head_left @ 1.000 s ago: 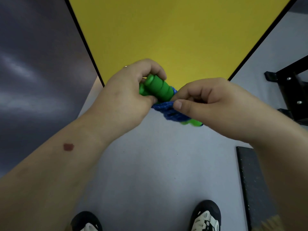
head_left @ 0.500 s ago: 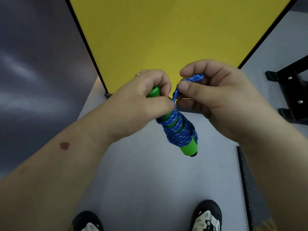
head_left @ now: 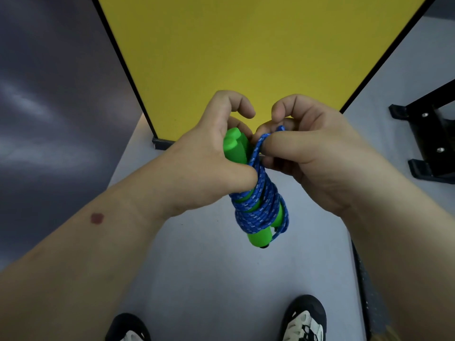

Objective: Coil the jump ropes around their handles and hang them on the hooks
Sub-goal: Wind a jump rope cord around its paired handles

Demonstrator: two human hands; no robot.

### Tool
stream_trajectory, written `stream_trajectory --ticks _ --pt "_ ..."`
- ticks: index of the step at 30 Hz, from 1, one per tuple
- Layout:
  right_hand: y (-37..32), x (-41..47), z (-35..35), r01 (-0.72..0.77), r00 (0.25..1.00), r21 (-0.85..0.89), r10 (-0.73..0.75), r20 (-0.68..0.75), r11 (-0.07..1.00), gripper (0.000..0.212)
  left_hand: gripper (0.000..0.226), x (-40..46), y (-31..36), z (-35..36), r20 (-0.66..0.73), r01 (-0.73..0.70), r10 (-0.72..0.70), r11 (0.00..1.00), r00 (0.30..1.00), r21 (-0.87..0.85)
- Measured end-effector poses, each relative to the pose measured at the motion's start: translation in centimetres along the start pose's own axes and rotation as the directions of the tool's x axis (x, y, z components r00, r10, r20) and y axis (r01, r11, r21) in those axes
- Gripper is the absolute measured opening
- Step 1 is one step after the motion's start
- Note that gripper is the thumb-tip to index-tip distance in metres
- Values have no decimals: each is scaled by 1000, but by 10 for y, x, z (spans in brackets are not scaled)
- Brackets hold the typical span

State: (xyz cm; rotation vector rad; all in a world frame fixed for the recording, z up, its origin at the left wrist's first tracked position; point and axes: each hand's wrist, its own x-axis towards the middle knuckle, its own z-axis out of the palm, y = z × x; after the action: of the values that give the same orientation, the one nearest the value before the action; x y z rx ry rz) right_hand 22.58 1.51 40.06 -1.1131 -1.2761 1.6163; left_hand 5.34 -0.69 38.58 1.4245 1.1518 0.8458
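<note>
Overhead, left hand [head_left: 202,166] gripped the green handles [head_left: 236,146], upright above the grey floor [head_left: 209,279]; right hand [head_left: 310,153] pinched the blue rope [head_left: 258,207] end beside them. Coiling looked nearly finished. Next: tuck the end, find hooks, none visible.

Brightness: moderate, even indoor light; the yellow panel [head_left: 258,57] is the brightest area, darkening toward its top corners
Glare: soft pale streaks on the dark wall [head_left: 49,107] at left; no hard highlights on the floor [head_left: 209,279]
Shadows: faint and diffuse; a weak one under the rope [head_left: 258,205]; palm side of the right hand [head_left: 312,153] shaded
Focus: the hands and rope sharp, its weave readable; left hand [head_left: 209,158] crisp at the knuckles
Blur: forearms smear toward the lower corners; shoes [head_left: 304,321] slightly soft
Distortion: wide-angle; panel edges splay outward; the black rack [head_left: 428,134] at right leans
</note>
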Motion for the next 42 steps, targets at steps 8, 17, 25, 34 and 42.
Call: stream_trajectory --ticks 8,17,25,34,42 --pt "7 -4 9 168 977 -264 -196 -85 950 19 71 0 5 -1 -73 17 -5 987 997 161" --pt "8 -2 10 160 950 -443 -259 -174 882 16 46 2 0 9 -188 -71 98 987 977 144" --pt "9 -5 17 114 969 -250 -163 -186 961 12 34 -3 3 14 -286 -168 251 944 925 285" --pt "4 -2 12 104 970 -208 -146 -196 973 15 24 -1 4 10 -297 -171 205 976 933 136" --pt "4 -2 10 129 963 -266 -185 -195 955 20 29 6 5 8 -307 -81 84 996 948 25"
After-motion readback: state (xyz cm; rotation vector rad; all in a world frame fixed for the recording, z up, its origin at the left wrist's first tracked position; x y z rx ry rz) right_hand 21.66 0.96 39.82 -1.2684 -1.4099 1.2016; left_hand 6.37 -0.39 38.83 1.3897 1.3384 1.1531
